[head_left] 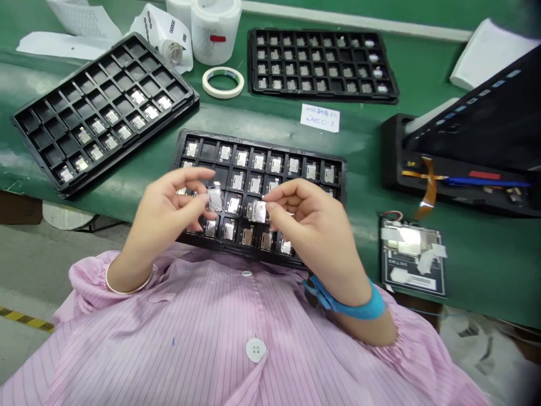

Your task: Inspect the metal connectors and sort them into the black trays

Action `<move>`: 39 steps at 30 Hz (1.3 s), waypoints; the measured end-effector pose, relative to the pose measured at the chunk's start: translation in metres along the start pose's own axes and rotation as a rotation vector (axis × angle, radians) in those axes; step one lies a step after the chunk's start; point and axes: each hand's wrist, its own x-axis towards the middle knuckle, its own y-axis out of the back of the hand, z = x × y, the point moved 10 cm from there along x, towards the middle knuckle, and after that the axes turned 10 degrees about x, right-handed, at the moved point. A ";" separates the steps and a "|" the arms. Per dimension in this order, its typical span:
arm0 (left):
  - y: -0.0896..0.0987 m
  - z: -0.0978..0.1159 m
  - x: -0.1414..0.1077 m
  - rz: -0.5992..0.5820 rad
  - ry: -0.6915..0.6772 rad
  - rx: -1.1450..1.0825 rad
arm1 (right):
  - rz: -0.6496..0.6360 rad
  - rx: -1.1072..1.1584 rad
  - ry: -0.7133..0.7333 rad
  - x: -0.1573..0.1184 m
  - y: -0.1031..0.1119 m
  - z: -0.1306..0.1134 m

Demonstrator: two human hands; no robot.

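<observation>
Over the front tray, my left hand [167, 206] is closed at the fingertips on a small silvery component [215, 199], slightly blurred. Just to the right, my right hand [310, 220] pinches another small component with a shiny silver face [257, 212] between thumb and forefinger. Beneath both hands lies the black compartment tray [264, 148], holding small silver-faced circuit parts in many of its pockets. My hands cover some of the lower and middle pockets. A blue wrist strap [359, 304] circles my right wrist.
A tilted black tray [54, 121], partly filled, lies at left; another filled tray [323, 98] lies at the back. Between them are a tape ring [223, 83] and white rolls [215, 34]. At right stand a black screen device [477, 129] and a taped module [414, 259].
</observation>
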 end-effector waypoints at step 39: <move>0.029 -0.007 0.084 -0.025 -0.212 1.067 | -0.304 -0.724 0.376 0.055 -0.110 0.000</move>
